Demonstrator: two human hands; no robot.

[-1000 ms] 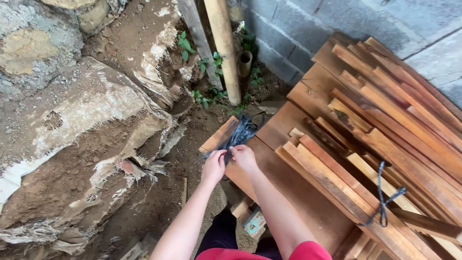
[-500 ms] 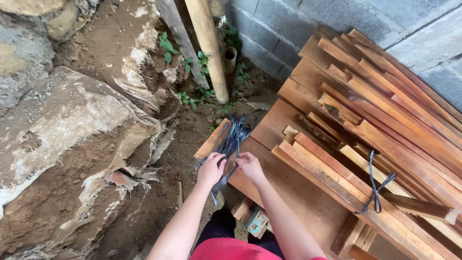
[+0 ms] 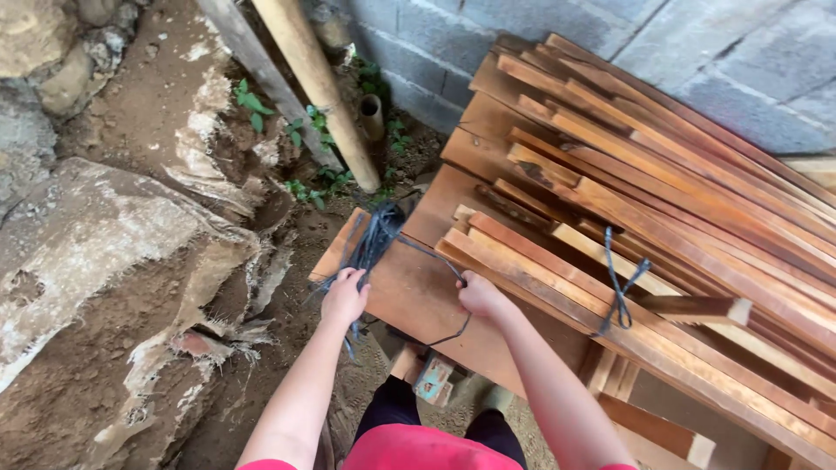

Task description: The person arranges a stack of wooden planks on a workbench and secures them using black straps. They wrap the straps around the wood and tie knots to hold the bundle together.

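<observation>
Left hand: fingers closed around a bunch of dark cords.
Right hand: fingers pinch one cord pulled out sideways.
Cords: on a flat board, long way pointing up toward the pole.
Planks: stacked at right.

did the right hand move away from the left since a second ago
Yes. The right hand has drawn a cord rightward along the board, away from the bundle gripped by the left hand.
</observation>
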